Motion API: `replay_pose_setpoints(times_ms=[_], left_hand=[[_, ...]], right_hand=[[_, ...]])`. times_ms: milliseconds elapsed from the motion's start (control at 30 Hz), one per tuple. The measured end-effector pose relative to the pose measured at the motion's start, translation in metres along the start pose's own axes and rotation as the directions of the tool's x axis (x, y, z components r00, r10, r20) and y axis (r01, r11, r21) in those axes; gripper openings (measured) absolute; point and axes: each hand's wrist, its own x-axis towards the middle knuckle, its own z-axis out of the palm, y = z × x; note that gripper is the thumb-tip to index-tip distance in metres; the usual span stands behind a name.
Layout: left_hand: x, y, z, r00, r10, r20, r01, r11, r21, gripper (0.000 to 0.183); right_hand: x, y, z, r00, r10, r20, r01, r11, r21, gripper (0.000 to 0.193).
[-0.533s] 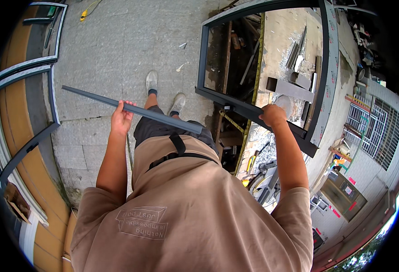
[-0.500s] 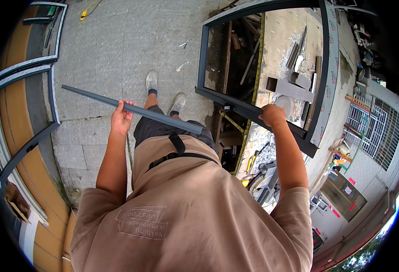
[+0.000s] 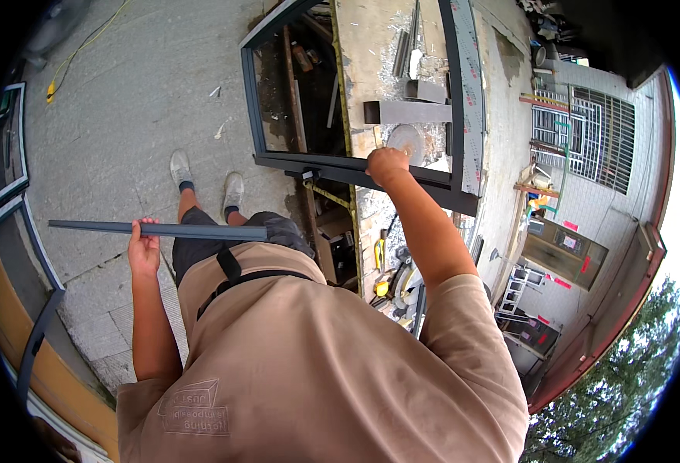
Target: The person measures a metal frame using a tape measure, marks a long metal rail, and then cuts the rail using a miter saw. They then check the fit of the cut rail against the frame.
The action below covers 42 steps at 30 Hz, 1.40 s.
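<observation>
In my left hand (image 3: 145, 248) is a long, thin, dark grey metal profile strip (image 3: 224, 231). My fingers and thumb close on it near its middle, and it lies almost level across my front, above my shorts. My right hand (image 3: 390, 163) is closed on the near rail of a large dark window frame (image 3: 340, 169), its fingertips partly hidden. The frame rests over a workbench (image 3: 371, 58), with printed protective film along its right side. A small black fitting (image 3: 307, 177) sits on the near rail, left of my right hand.
On the bench are grey metal offcuts (image 3: 413, 113), a round disc (image 3: 406, 143), a yellow-handled tool (image 3: 379, 253), a yellow tape measure (image 3: 382, 288) and part of a saw (image 3: 408, 287). More dark frames (image 3: 44, 255) stand at the left. A yellow cable (image 3: 85, 48) crosses the paved floor.
My view has turned, so the frame, bench and floor sit further left in the picture. The strip has swung from slanting to nearly level. Both hands keep their hold.
</observation>
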Motion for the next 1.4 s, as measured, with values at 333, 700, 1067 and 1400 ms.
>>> replay_pose_setpoints(times_ms=[333,700,1067,1400], left_hand=[[-0.002,-0.014,0.006,0.999,-0.04,-0.012,0.041,0.997,0.067,0.02],[-0.003,-0.019,0.014,0.999,-0.042,-0.011,0.043,0.994,0.104,0.022],[-0.004,-0.02,0.017,0.998,-0.057,0.015,0.055,0.992,0.111,0.02],[0.0,-0.02,0.009,0.998,-0.05,0.042,0.045,0.993,0.111,0.022]], right_hand=[[-0.001,0.0,0.02,0.998,0.013,-0.066,-0.015,0.999,-0.031,0.035],[-0.003,-0.003,0.001,0.984,-0.027,-0.174,0.016,0.998,-0.064,0.03],[-0.004,0.0,-0.005,0.994,-0.06,-0.092,0.052,0.995,-0.09,0.032],[-0.02,-0.004,-0.012,0.996,-0.089,-0.029,0.087,0.994,-0.072,0.041]])
